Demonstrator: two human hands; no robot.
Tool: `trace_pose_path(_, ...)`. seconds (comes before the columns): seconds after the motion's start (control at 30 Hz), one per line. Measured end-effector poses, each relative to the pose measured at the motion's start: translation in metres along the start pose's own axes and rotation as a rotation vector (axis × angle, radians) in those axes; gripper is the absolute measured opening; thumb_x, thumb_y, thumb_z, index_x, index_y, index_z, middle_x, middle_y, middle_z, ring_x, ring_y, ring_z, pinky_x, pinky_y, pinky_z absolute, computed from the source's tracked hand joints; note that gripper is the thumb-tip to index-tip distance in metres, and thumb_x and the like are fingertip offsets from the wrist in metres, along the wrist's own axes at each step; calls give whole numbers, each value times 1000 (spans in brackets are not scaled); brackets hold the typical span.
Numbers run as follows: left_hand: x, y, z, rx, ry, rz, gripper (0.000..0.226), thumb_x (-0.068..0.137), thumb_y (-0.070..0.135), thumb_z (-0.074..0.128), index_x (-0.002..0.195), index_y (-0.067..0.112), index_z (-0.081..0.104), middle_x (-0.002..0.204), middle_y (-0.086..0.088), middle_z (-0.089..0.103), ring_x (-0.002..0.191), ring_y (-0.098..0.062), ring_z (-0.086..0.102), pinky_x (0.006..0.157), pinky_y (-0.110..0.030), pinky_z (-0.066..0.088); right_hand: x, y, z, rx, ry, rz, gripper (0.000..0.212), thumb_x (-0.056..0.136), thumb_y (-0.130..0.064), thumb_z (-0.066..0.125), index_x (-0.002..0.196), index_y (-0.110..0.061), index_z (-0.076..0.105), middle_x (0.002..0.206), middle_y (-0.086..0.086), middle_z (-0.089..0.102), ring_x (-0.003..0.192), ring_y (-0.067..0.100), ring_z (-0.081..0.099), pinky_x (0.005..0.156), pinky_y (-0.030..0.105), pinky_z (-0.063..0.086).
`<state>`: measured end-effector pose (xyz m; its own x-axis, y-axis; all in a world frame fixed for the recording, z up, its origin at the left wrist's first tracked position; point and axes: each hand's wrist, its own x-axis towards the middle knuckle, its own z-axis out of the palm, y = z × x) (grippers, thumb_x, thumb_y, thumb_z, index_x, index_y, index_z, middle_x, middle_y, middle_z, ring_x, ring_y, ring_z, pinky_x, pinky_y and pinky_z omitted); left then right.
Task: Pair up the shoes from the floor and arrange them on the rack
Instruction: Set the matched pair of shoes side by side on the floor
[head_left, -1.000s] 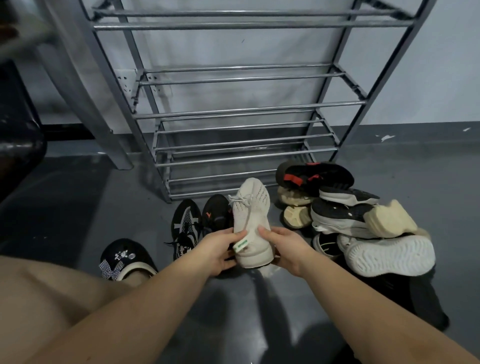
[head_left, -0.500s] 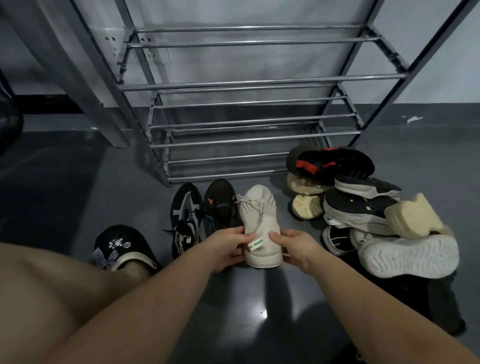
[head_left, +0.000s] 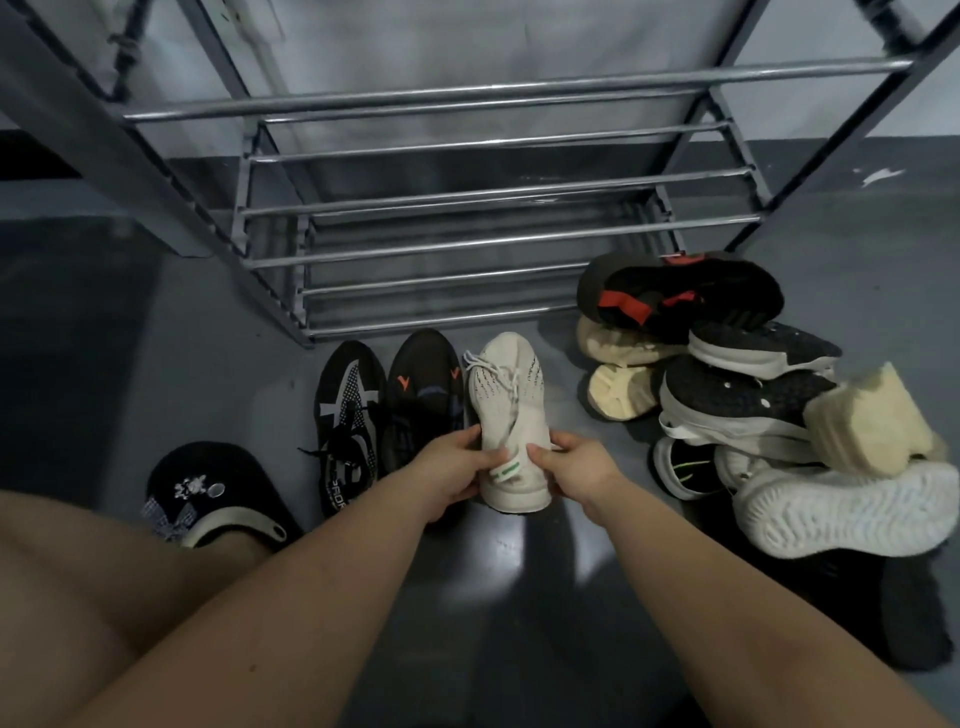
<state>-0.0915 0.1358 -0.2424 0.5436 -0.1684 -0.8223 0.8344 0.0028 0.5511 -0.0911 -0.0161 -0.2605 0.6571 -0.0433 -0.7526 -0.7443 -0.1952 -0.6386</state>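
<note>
A white knit sneaker (head_left: 511, 400) with a green heel tag stands on the grey floor, toe toward the metal shoe rack (head_left: 467, 244). My left hand (head_left: 452, 467) grips its heel from the left and my right hand (head_left: 569, 465) grips it from the right. Left of it a dark sneaker with orange marks (head_left: 423, 389) and a black-and-white sneaker (head_left: 348, 410) lie side by side. At the right is a heap of several shoes (head_left: 753, 405), black, cream and white, some sole-up. The rack's bars hold no shoes.
A black clog with charms (head_left: 208, 488) is on my foot at lower left, beside my bare knee (head_left: 78, 597). A slanted grey post (head_left: 104, 135) rises left of the rack. Bare floor (head_left: 519, 597) lies between my forearms.
Both hands have lowered the white sneaker from the air onto the floor beside the dark sneaker. The view has tilted down and closer to the rack's lower bars.
</note>
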Motion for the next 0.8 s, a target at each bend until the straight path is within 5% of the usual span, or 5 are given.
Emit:
trace_pose_path(0.13, 6, 1, -7, 65, 16, -8, 40, 89, 11, 60, 127, 23, 53, 98, 7, 63, 82, -6, 58, 66, -20, 45, 7, -5, 5, -60, -33, 13, 33, 92, -11, 59, 123, -3, 60, 113, 17, 67, 97, 29, 64, 93, 41, 52)
trace_pose_path(0.3, 6, -2, -9, 326, 30, -40, 39, 92, 17, 56, 131, 19, 52, 119, -1, 60, 93, -10, 53, 66, -20, 42, 6, -10, 9, -152, -54, 70, 45, 92, -21, 60, 131, -2, 52, 120, 14, 63, 104, 25, 61, 86, 30, 49)
trace_pose_path(0.4, 7, -4, -9, 594, 51, 30, 56, 87, 21, 63, 139, 12, 44, 137, -2, 52, 120, -15, 50, 96, -29, 46, 2, -16, 6, -258, -42, 42, 58, 89, -28, 63, 139, -5, 44, 133, 11, 56, 103, 18, 55, 83, 24, 46)
trace_pose_path(0.6, -18, -1, 1, 1319, 126, 186, 71, 92, 33, 51, 151, 19, 14, 158, -9, 13, 144, -29, 20, 116, -36, 23, -25, -12, -15, -955, -25, -183, 58, 92, -38, 55, 141, -12, 37, 141, 13, 46, 126, 31, 49, 100, 34, 40)
trace_pose_path(0.8, -38, -10, 23, 1595, 101, 351, 68, 94, 36, 47, 151, 21, 12, 159, -9, 6, 144, -28, 16, 116, -39, 21, -53, 2, -37, -1140, 33, -216, 59, 92, -38, 51, 144, -17, 32, 147, 10, 37, 131, 30, 41, 105, 40, 40)
